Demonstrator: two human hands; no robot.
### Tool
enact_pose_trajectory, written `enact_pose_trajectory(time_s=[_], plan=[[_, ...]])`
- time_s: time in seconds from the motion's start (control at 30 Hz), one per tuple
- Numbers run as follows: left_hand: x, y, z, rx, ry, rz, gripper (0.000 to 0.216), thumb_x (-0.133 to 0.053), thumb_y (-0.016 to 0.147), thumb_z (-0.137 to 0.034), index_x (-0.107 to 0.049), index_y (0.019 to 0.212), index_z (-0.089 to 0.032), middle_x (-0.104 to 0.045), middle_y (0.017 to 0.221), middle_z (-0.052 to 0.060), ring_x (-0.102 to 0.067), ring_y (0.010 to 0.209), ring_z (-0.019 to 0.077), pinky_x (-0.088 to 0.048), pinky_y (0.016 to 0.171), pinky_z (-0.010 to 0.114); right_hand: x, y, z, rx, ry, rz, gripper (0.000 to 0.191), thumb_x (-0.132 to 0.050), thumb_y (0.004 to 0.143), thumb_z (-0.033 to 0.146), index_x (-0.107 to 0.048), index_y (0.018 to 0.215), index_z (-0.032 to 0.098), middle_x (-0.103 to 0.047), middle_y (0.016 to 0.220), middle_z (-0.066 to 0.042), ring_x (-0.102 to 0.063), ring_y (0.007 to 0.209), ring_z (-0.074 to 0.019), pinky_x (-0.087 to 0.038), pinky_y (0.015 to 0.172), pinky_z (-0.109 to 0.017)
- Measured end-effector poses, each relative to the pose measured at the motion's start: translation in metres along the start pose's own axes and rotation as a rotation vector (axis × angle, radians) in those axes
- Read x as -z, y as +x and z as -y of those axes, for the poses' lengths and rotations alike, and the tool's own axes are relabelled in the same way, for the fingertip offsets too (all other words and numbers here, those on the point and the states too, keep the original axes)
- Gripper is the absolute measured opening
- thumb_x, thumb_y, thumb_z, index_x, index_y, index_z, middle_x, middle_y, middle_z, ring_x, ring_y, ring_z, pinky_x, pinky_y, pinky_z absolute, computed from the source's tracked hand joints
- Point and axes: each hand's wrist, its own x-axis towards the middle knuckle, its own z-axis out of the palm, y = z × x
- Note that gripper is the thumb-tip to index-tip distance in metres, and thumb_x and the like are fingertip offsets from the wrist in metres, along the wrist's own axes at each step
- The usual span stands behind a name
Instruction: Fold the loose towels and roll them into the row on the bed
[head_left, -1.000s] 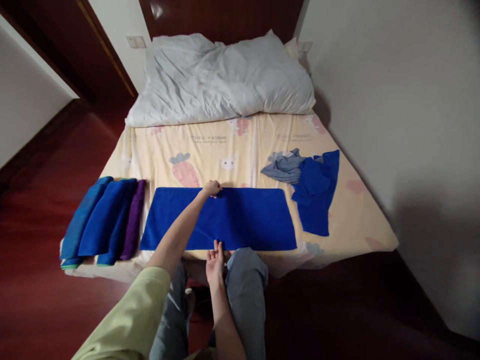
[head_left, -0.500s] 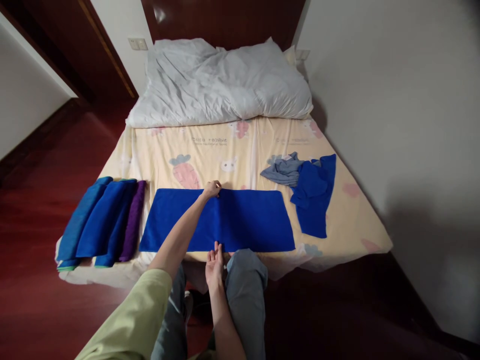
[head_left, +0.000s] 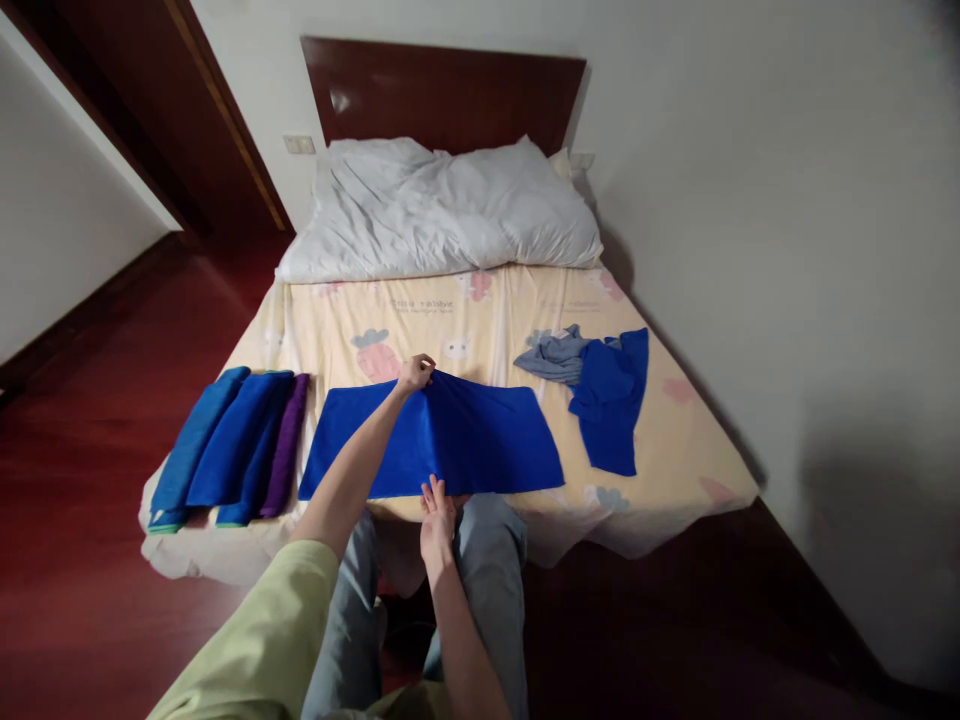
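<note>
A flat blue towel [head_left: 487, 435] lies crosswise near the bed's front edge. At the middle of its far edge, my left hand [head_left: 416, 373] pinches the cloth, raising it into a ridge that runs toward me. My right hand [head_left: 437, 525] is palm up at the middle of the near edge, fingers stretched out and fingertips at the cloth. Whether its thumb touches the towel is hidden. To the left lie several rolled or folded towels: a teal-blue one [head_left: 196, 445], a blue one [head_left: 238, 440] and a purple one [head_left: 286, 450].
On the right of the bed are a crumpled grey-blue cloth [head_left: 553, 357] and rumpled blue cloth [head_left: 611, 400]. A white quilt [head_left: 450, 215] is bunched by the dark headboard [head_left: 442, 90]. The patterned sheet [head_left: 690, 450] hangs over the front edge, close to my knees.
My left hand has lifted the middle of the towel's far edge, so the flat towel now peaks there. My right hand stays at the near edge. The camera view has tilted up.
</note>
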Motion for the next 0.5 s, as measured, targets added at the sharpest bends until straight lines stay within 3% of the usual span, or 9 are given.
enact_pose_trajectory(time_s=[0.13, 0.23, 0.37, 0.43, 0.5], plan=[[0.043, -0.029, -0.04, -0.045, -0.088, -0.086, 0.021, -0.053, 0.094, -0.019, -0.065, 0.109, -0.012, -0.074, 0.089, 0.009, -0.069, 0.066, 0.0115, -0.052, 0.06, 0.019, -0.022, -0.012, 0.051, 0.135, -0.043, 0.073, 0.034, -0.069, 0.084, 0.05, -0.064, 0.098, 0.02, -0.062, 0.142, -0.015, -0.07, 0.112, -0.0246, -0.053, 0.089, -0.038], [0.082, -0.057, -0.072, -0.091, -0.228, -0.153, 0.016, -0.056, 0.094, -0.022, -0.064, 0.104, -0.013, -0.072, 0.091, 0.009, -0.069, 0.068, 0.0124, -0.054, 0.063, 0.023, -0.038, -0.024, 0.105, 0.246, -0.11, 0.147, 0.036, -0.073, 0.08, 0.051, -0.065, 0.095, 0.019, -0.069, 0.132, -0.016, -0.073, 0.094, -0.0221, -0.054, 0.073, -0.032], [0.141, -0.099, -0.102, -0.189, -0.454, -0.23, 0.016, -0.068, 0.088, -0.029, -0.062, 0.09, -0.014, -0.068, 0.079, 0.004, -0.067, 0.065, 0.0124, -0.057, 0.066, 0.027, -0.056, -0.038, 0.191, 0.461, -0.334, 0.227, 0.045, -0.081, 0.068, 0.057, -0.068, 0.08, 0.016, -0.076, 0.084, -0.007, -0.057, 0.059, -0.0109, -0.044, 0.052, -0.021], [0.171, -0.119, -0.11, -0.256, -0.514, -0.256, 0.02, -0.072, 0.084, -0.031, -0.062, 0.088, -0.014, -0.066, 0.076, 0.003, -0.065, 0.065, 0.0113, -0.056, 0.066, 0.025, -0.066, -0.044, 0.235, 0.601, -0.465, 0.236, 0.048, -0.08, 0.066, 0.061, -0.066, 0.071, 0.016, -0.061, 0.058, 0.003, -0.044, 0.049, -0.0075, -0.037, 0.047, -0.019], [0.198, -0.138, -0.114, -0.328, -0.546, -0.278, 0.022, -0.074, 0.08, -0.032, -0.064, 0.089, -0.015, -0.067, 0.076, 0.002, -0.065, 0.067, 0.0113, -0.054, 0.064, 0.023, -0.08, -0.052, 0.275, 0.774, -0.559, 0.214, 0.05, -0.08, 0.065, 0.063, -0.061, 0.064, 0.017, -0.052, 0.055, 0.006, -0.04, 0.051, -0.0073, -0.033, 0.047, -0.019]])
